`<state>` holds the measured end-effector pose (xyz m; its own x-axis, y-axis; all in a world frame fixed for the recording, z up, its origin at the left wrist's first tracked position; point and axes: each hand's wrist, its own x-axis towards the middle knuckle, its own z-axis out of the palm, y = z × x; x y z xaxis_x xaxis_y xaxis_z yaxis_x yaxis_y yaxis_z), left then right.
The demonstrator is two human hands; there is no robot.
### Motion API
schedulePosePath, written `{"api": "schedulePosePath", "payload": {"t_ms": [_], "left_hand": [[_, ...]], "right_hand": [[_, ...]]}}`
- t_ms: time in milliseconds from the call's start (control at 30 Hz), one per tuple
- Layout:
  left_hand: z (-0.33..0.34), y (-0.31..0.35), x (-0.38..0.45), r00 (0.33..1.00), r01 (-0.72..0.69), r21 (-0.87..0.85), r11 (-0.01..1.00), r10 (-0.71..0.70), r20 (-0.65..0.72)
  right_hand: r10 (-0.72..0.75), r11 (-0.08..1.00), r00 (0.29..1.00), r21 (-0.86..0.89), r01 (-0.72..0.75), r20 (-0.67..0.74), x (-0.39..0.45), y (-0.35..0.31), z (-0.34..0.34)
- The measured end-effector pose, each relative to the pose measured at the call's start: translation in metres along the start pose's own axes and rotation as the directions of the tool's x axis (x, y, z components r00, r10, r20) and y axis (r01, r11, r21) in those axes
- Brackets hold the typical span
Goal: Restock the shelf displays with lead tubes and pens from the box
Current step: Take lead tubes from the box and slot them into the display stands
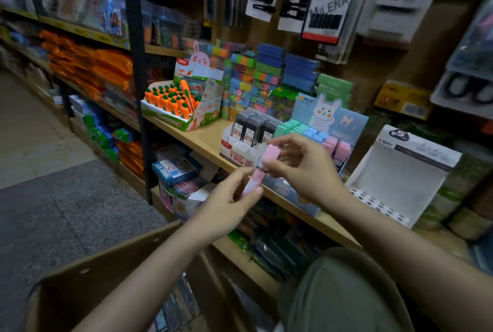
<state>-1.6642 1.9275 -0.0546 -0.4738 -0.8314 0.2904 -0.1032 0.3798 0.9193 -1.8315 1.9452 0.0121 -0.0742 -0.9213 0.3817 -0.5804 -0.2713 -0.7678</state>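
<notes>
Both hands pinch pink tubes: left hand (234, 198) lower, right hand (301, 166) above.

Both hands meet in front of a wooden shelf (202, 142). The left hand (229, 206) pinches a pink piece (253, 183) between thumb and fingers, and the right hand (301, 166) grips a second pink piece (270, 154) just above it, the two nearly touching. Behind them, on the shelf, stands a display of dark lead tubes (250, 128) beside a bunny-card tray of pastel blocks (314, 131). Farther left sits a carrot-themed display box (184, 102). To the right stands a white display stand (394, 179) with rows of holes. A cardboard box (88, 278) lies open near the person, bottom left.
</notes>
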Motion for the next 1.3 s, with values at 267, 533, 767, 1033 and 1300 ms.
{"api": "schedulePosePath", "payload": {"t_ms": [267,533,767,1033,1300], "left_hand": [[0.074,0.006,0.052,0.975,-0.174,0.681,0.711,0.222,0.018],[0.086,-0.004,0.094,1.000,-0.008,0.824,0.566,-0.011,0.017],[0.078,-0.021,0.097,1.000,-0.014,0.839,0.544,0.023,0.001],[0.077,-0.031,0.077,0.994,-0.081,0.805,0.588,0.110,0.020],[0.070,-0.042,0.056,0.978,-0.205,0.805,0.556,0.087,0.190]], "right_hand": [[-0.119,0.935,0.918,-0.353,-0.024,-0.377,0.000,0.034,-0.123],[-0.130,0.954,0.918,-0.300,0.013,-0.375,0.011,0.070,-0.114],[-0.158,0.915,0.944,-0.403,0.029,-0.289,0.019,0.081,-0.106],[-0.159,0.900,0.959,-0.433,0.044,-0.233,0.021,0.080,-0.099],[-0.159,0.861,0.952,-0.508,0.004,-0.262,0.015,0.092,-0.089]]}}
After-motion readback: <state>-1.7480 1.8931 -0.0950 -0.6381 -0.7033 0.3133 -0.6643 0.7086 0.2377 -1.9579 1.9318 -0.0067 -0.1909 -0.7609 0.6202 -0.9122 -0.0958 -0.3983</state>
